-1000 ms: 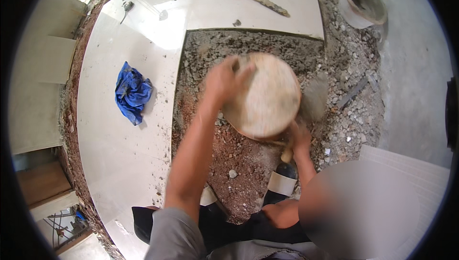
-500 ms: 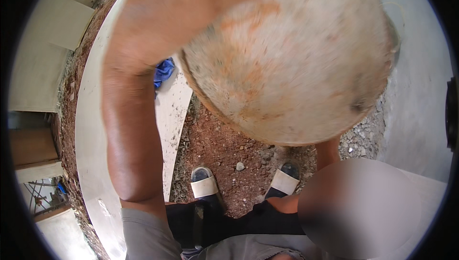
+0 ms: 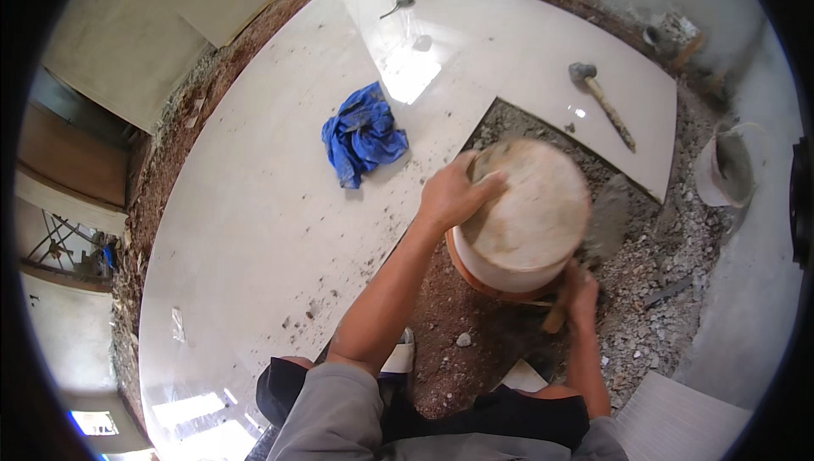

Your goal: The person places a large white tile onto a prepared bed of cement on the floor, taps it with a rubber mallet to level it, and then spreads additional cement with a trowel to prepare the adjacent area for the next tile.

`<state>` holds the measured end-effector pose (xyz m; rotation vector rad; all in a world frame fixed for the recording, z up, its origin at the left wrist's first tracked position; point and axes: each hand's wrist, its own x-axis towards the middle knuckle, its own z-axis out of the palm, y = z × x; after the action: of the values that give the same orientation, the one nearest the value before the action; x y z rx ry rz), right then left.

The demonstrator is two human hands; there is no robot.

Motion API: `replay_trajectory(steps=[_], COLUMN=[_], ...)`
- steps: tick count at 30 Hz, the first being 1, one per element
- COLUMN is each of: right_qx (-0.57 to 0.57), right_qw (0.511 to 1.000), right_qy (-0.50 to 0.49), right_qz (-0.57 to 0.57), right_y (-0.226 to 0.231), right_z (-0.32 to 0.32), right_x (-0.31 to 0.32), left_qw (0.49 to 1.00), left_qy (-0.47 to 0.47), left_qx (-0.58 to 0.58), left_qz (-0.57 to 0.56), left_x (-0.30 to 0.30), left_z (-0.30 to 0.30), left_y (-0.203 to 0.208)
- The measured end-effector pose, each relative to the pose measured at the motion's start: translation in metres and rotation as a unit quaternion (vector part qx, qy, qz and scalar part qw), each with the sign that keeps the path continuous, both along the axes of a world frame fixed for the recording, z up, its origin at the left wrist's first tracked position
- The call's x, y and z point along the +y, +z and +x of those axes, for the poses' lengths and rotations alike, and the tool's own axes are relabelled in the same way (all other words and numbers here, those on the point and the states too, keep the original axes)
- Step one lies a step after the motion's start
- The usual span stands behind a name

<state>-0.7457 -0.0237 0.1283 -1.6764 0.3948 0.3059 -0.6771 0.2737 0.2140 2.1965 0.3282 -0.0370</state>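
A round, stained whitish bucket (image 3: 530,207) is tipped over, its bottom facing me and its orange-brown rim on the near lower side. My left hand (image 3: 458,194) grips the left edge of its bottom, thumb across the base. Close to the bucket's lower right side, my right hand (image 3: 583,293) is closed around a wooden-handled tool (image 3: 554,318); only the tan handle end shows, and the rest is hidden by the bucket and blur. Grey mortar (image 3: 612,217) lies beyond the bucket, in the gap between tiles. The bucket's mouth is out of sight.
Large glossy white tiles (image 3: 254,232) cover the left and far floor. On them lie a crumpled blue cloth (image 3: 365,135), a mallet (image 3: 604,105) and a small dark tool (image 3: 400,5). Another bucket (image 3: 725,166) stands by the right wall. Rubble (image 3: 657,270) borders that wall.
The bucket, earlier close and large in view, has moved down and away from me toward the mortar gap, both hands with it. The view has shifted to show more tiled floor.
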Motion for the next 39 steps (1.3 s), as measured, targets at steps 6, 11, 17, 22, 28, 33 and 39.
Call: replay_trajectory(steps=[6,11,17,22,28,33,39], right_qx=[0.029,-0.029,-0.097,-0.227,-0.302,-0.194,-0.109], right_qw=[0.988,0.985,0.994,0.956,0.849,0.776,0.786], right_qy=[0.056,0.085,0.043,0.003,-0.118,-0.069,-0.025], right_qz=[-0.139,-0.147,-0.036,-0.185,-0.418,-0.596,-0.608], right_y=[0.0,0.006,0.113,0.235,0.328,0.333,0.215], right_z=[0.01,0.006,0.013,0.031,0.044,0.03,0.016], right_x=[0.012,0.018,-0.021,-0.064,-0.159,-0.227,-0.296], left_qw=[0.995,0.964,0.932,0.802,0.721,0.743,0.757], left_qy=[0.054,0.124,0.031,0.015,-0.108,-0.332,-0.549], left_qx=[0.017,0.164,-0.033,-0.021,0.123,0.289,0.231], left_qz=[-0.083,-0.169,-0.36,-0.596,-0.673,-0.504,-0.267], left_x=[0.01,0.028,0.018,-0.065,-0.203,-0.283,-0.254], left_z=[-0.018,-0.027,-0.03,-0.023,-0.057,-0.122,-0.159], left_y=[-0.018,-0.075,-0.028,-0.033,-0.07,-0.086,-0.101])
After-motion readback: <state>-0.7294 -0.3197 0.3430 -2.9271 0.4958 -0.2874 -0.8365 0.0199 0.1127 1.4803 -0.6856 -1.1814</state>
